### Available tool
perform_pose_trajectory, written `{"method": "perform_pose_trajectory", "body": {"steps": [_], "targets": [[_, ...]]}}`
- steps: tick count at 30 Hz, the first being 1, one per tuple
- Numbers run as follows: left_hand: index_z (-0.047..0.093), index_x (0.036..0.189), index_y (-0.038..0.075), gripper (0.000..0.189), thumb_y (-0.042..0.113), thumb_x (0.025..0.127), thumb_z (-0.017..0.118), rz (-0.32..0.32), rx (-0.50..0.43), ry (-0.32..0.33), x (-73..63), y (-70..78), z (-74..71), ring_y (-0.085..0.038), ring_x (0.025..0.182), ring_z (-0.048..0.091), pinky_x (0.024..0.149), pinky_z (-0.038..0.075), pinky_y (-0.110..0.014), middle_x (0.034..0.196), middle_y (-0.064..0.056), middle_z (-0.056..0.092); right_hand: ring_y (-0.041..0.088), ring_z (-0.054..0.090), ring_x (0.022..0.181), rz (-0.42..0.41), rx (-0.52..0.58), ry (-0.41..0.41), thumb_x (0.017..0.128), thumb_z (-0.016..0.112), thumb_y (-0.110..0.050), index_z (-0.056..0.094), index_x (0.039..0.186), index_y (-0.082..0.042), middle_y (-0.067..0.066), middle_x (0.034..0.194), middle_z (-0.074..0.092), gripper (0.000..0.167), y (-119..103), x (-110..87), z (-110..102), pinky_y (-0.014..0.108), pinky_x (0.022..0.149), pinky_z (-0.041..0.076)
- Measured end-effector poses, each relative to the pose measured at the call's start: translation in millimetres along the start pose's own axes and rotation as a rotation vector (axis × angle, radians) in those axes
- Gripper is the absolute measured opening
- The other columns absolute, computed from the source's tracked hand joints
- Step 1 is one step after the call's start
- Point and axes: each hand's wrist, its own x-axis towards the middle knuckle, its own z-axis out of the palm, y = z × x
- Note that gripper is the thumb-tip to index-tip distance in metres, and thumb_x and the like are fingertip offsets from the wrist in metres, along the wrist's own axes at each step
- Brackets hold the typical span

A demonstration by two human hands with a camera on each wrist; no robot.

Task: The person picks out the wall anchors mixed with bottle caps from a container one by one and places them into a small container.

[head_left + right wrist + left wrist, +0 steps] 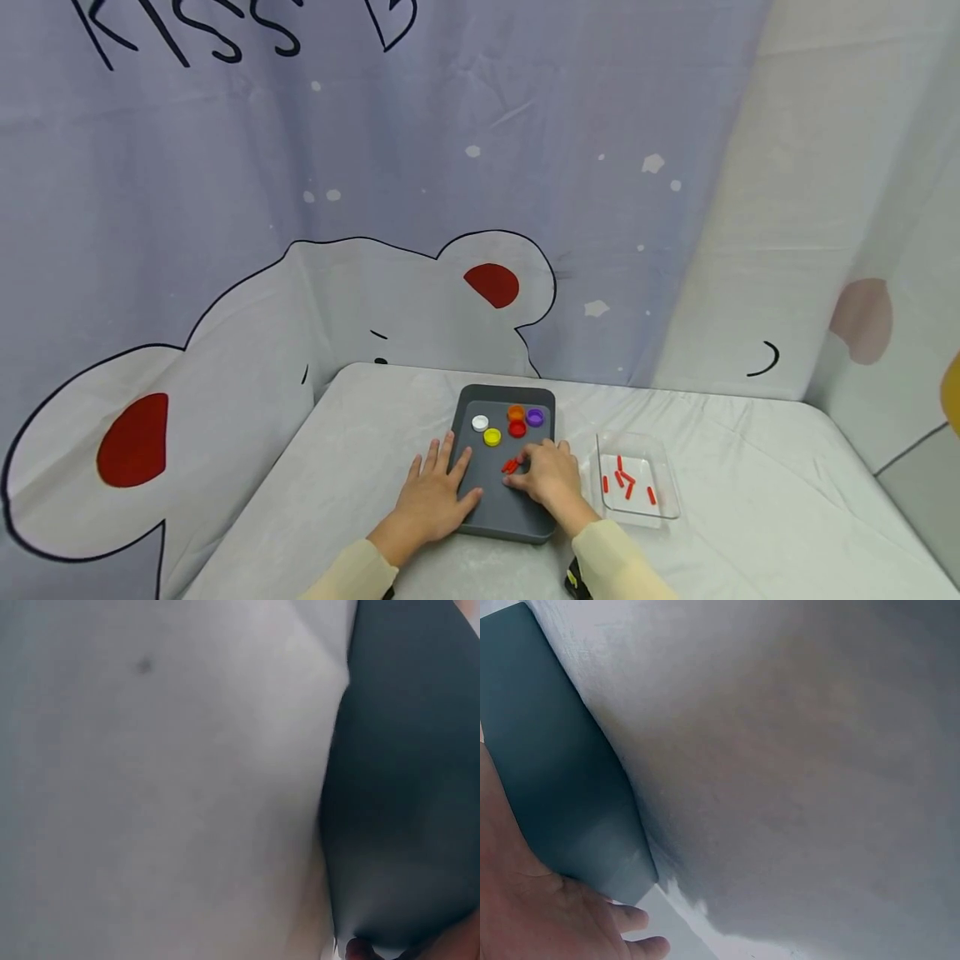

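Observation:
A dark grey tray [502, 508] lies on the white-covered table. My left hand [431, 500] rests with spread fingers over its left rim; the left wrist view shows part of this hand [547, 915] beside the tray [562, 757]. Over the tray's right side, my right hand [551, 477] bends its thumb and forefinger round small red sticks [511, 467], pinching at them. Only a fingertip and a bit of the right hand show at the bottom of the right wrist view, by the tray [405, 765].
Small round caps sit towards the tray's far end: white [480, 423], yellow [492, 437], orange [516, 412], red [517, 428] and purple [535, 417]. Right of the tray, a clear plastic box [670, 492] holds several red sticks [628, 477]. A printed curtain [600, 208] hangs behind the table.

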Motion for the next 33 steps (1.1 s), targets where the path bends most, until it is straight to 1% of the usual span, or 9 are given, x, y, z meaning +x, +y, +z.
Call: {"method": "perform_pose_trajectory", "body": {"steps": [6,9,14,20,25,33], "targets": [[0.038,0.158,0.017,0.072,0.06,0.1,0.045,-0.004,0.001,0.003,1.3,-2.0,2.9,-0.042,0.153,0.017,0.117,0.02,-0.065,0.168,-0.016,0.016,0.026,0.046,0.084,-0.018,-0.027,0.005,0.072,0.088,-0.047,0.07,0.084,-0.02,0.001,0.084,0.057,0.035,-1.2,-1.1,0.3,0.042,0.074,0.041],[0.038,0.158,0.016,0.072,0.059,0.1,0.046,-0.004,-0.002,-0.006,0.5,-1.3,1.0,-0.042,0.153,0.016,0.117,0.019,-0.065,0.168,-0.017,0.016,0.026,0.046,0.082,-0.024,-0.041,0.003,0.074,0.088,-0.047,0.069,0.083,-0.021,0.001,0.083,0.058,0.034,-1.7,-0.5,0.3,0.041,0.073,0.041],[0.04,0.157,0.015,0.071,0.058,0.101,0.046,-0.002,-0.006,0.0,-1.2,0.5,-2.5,-0.042,0.153,0.017,0.117,0.02,-0.065,0.168,-0.017,0.017,0.026,0.045,0.081,-0.023,-0.05,-0.005,0.075,0.087,-0.044,0.067,0.08,-0.022,0.001,0.082,0.058,0.03,-3.2,0.9,-1.0,0.041,0.071,0.04],[0.04,0.157,0.016,0.071,0.059,0.101,0.046,-0.004,-0.008,0.0,-2.0,1.8,-3.0,-0.042,0.153,0.017,0.117,0.02,-0.064,0.168,-0.017,0.017,0.025,0.045,0.079,-0.01,-0.076,-0.025,0.077,0.085,-0.038,0.067,0.079,-0.023,0.001,0.079,0.058,0.024,-3.5,3.5,-0.8,0.04,0.068,0.039],[0.04,0.157,0.016,0.071,0.059,0.101,0.046,-0.004,-0.009,0.002,-1.8,1.7,-3.1,-0.042,0.153,0.017,0.117,0.02,-0.065,0.168,-0.017,0.017,0.026,0.045,0.079,-0.018,-0.082,-0.031,0.075,0.084,-0.037,0.067,0.08,-0.023,0.002,0.081,0.059,0.023,-2.0,4.2,-1.0,0.04,0.069,0.039],[0.04,0.157,0.015,0.071,0.058,0.101,0.047,0.004,-0.015,0.007,-2.2,2.3,-3.4,-0.042,0.153,0.018,0.117,0.021,-0.065,0.167,-0.018,0.019,0.026,0.044,0.079,-0.063,-0.037,-0.018,0.071,0.084,-0.029,0.067,0.082,-0.02,0.001,0.081,0.059,0.022,2.9,2.5,-4.3,0.04,0.067,0.038]]}}
